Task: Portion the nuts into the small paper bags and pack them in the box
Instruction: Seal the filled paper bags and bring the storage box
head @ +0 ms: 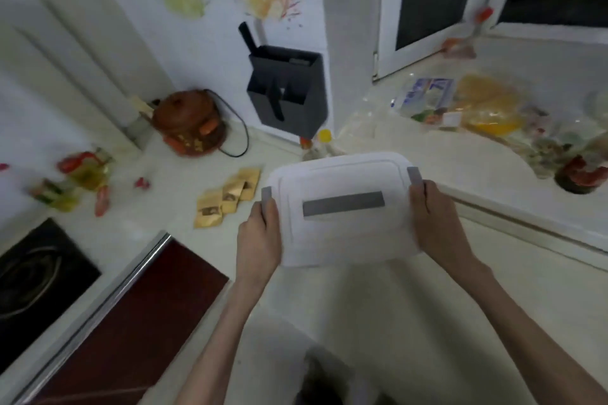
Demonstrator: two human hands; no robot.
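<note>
Forearms extend from the lower edge of the view toward a white box (342, 210) with its lid on, held over the pale counter (378, 306). Left hand (260, 240) grips the left short end of the box, fingers wrapped at the grey latch (267, 196). Right hand (434, 217) grips the right short end, fingertips just below the second grey latch (414, 175). A grey handle strip (343, 203) runs across the middle of the lid. Whether the box rests on the counter or is lifted clear cannot be told; motion blur softens its near edge.

Procedure, as judged: keep the box level and both grips even, set it down on bare counter near the bags, then release both latches together so the lid lifts without twisting.

Small paper bags (227, 196), gold-brown and overlapping, lie flat on the counter just left of the box, apart from it. No loose nuts can be identified in this view.

Further back, a yellow-capped bottle (324, 138) stands just behind the far edge of the box and may obstruct a forward placement. A brown clay pot (189, 122) with a black cord sits at the rear left. A dark utensil holder (289, 92) is mounted on the wall. Plastic food packets (460, 105) crowd the right rear counter. A black cooktop (36, 273) occupies the near left.
</note>
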